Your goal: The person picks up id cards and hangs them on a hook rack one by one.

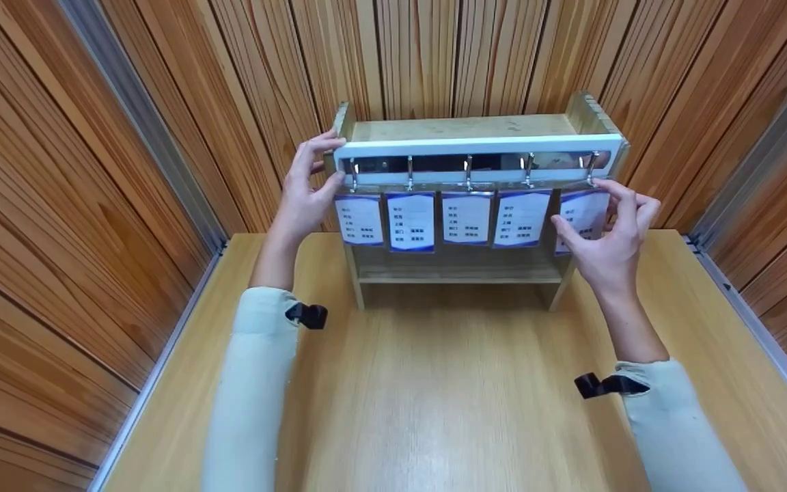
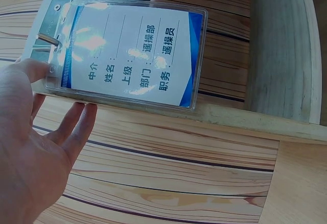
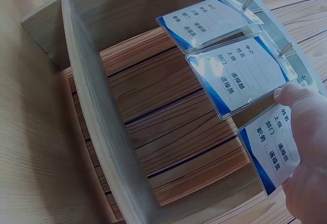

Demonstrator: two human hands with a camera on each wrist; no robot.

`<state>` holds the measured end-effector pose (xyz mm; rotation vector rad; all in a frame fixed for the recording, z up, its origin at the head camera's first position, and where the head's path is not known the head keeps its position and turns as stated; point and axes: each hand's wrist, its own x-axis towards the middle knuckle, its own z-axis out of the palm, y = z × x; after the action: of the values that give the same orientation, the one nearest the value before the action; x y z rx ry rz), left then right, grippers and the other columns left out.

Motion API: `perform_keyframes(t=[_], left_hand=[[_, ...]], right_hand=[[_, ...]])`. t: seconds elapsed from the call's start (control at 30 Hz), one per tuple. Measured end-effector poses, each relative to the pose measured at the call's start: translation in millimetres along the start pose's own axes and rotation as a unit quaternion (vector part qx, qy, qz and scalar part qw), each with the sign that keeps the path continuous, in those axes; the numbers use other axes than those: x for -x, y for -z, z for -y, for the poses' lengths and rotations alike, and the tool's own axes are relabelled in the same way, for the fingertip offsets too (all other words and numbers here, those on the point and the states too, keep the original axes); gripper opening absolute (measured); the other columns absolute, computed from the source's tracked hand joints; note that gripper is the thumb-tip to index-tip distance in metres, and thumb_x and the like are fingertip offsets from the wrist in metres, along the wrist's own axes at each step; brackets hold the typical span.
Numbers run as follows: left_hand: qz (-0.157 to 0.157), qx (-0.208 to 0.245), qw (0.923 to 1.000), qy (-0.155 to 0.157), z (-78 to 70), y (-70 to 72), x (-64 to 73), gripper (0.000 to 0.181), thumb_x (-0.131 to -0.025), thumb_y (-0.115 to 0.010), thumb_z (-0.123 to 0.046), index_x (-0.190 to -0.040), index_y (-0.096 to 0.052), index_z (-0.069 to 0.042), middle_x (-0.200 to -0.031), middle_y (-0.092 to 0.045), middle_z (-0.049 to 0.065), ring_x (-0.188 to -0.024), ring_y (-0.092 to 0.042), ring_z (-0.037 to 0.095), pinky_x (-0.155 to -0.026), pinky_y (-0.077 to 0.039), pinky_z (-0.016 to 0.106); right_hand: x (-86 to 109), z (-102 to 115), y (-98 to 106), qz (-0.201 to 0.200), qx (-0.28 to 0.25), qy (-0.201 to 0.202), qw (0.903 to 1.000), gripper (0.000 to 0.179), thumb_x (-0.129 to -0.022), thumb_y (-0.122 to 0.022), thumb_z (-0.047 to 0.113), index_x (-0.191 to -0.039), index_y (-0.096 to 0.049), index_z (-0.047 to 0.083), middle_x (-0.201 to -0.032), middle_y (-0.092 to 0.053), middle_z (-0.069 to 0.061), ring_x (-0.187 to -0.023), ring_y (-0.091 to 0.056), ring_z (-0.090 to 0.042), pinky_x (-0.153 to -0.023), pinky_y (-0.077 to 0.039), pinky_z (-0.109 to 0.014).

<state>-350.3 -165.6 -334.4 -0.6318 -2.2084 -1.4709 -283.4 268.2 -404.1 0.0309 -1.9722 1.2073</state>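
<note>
A wooden shelf (image 1: 462, 128) carries a white-framed hook rail (image 1: 434, 147) across its upper front. Several clear-sleeved name badges (image 1: 410, 222) hang in a row from the metal hooks. With the thumb in front and fingers round the side, my left hand (image 1: 308, 195) grips the rail's left end beside the leftmost badge (image 2: 127, 55). At the other end, my right hand (image 1: 609, 239) holds the rightmost badge (image 3: 271, 145), index finger at its top by the hook and thumb at its left edge. The hand hides part of that badge.
The shelf stands on a wooden table (image 1: 421, 396), close to the planked back wall (image 1: 421, 55). A lower board (image 1: 458, 275) spans the shelf beneath the badges. Planked side walls (image 1: 59, 239) rise at left and right. Black straps (image 1: 308, 316) hang at both sleeve cuffs.
</note>
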Motion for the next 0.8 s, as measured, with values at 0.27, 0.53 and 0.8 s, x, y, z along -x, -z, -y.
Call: perform_keyframes(t=[0.27, 0.53, 0.8], left_hand=[[0.002, -0.005, 0.9999, 0.009, -1.1, 0.5, 0.1, 0.041, -0.112, -0.061, -0.007, -0.153, -0.060, -0.012, -0.179, -0.046, 0.006, -0.168, -0.041, 0.028, -0.137, -0.038, 0.054], [-0.006, -0.010, 0.9999, -0.001, -3.1, 0.0, -3.3, 0.042, -0.111, -0.063, -0.007, -0.153, -0.061, -0.013, -0.179, -0.047, 0.006, -0.167, -0.043, 0.027, -0.136, -0.040, 0.053], [-0.002, -0.015, 0.9999, 0.003, -2.6, 1.7, -0.1, 0.044, -0.111, -0.063, -0.007, -0.154, -0.061, -0.014, -0.179, -0.047, 0.004, -0.167, -0.044, 0.027, -0.135, -0.043, 0.053]], right_hand=[[0.5, 0.9, 0.6, 0.003, 0.000, -0.004, 1.0000, 0.070, -0.094, -0.091, 0.026, -0.154, -0.059, 0.011, -0.127, -0.029, 0.026, -0.129, -0.036, 0.006, -0.100, -0.038, -0.023], [-0.5, 2.8, -0.1, -0.004, -0.011, 0.000, 0.9999, 0.067, -0.094, -0.092, 0.025, -0.153, -0.060, 0.013, -0.131, -0.036, 0.015, -0.130, -0.041, -0.003, -0.099, -0.037, -0.022], [2.5, 0.7, 2.3, 0.003, -0.018, 0.005, 0.9998, 0.068, -0.092, -0.093, 0.022, -0.152, -0.062, 0.012, -0.128, -0.035, 0.022, -0.126, -0.043, -0.004, -0.098, -0.038, -0.021]])
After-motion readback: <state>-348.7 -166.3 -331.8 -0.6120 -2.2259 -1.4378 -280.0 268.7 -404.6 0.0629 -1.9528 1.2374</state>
